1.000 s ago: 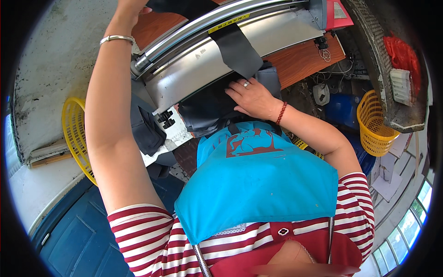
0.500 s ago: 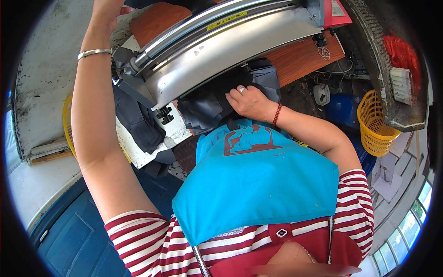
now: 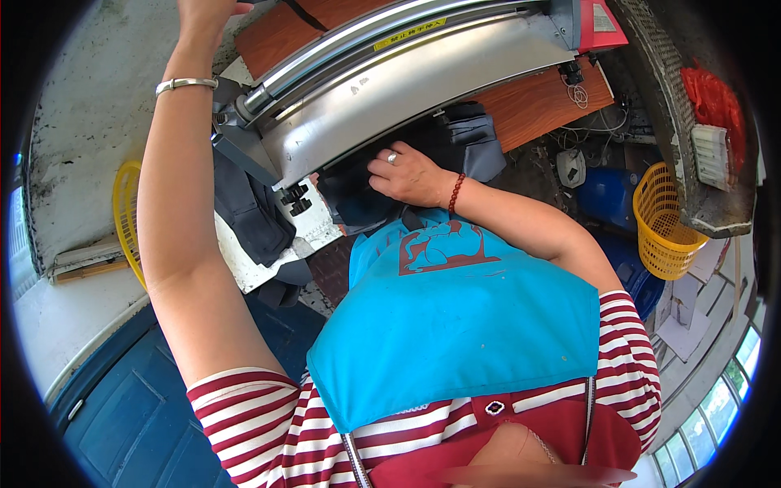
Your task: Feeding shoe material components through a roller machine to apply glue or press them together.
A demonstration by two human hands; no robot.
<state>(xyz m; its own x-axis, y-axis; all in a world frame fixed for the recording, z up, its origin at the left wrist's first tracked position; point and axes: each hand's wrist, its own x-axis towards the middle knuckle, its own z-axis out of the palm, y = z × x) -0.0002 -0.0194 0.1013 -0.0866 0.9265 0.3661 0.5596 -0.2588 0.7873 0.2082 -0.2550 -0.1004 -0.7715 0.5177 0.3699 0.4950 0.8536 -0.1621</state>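
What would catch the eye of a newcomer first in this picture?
The bright turquoise apron fills the lower middle, over a maroon-and-white striped shirt. Above it, a long metal roller machine slants across the top, with the right hand at the dark sheets before it. A yellow plastic basket stands at far right.

Blue panelled door [image 3: 134, 398] at lower left, stained pale surface [image 3: 89, 122] above; daylight in windows [image 3: 717, 407] lower right; reddish-brown wooden worktop [image 3: 545, 112] near the top.
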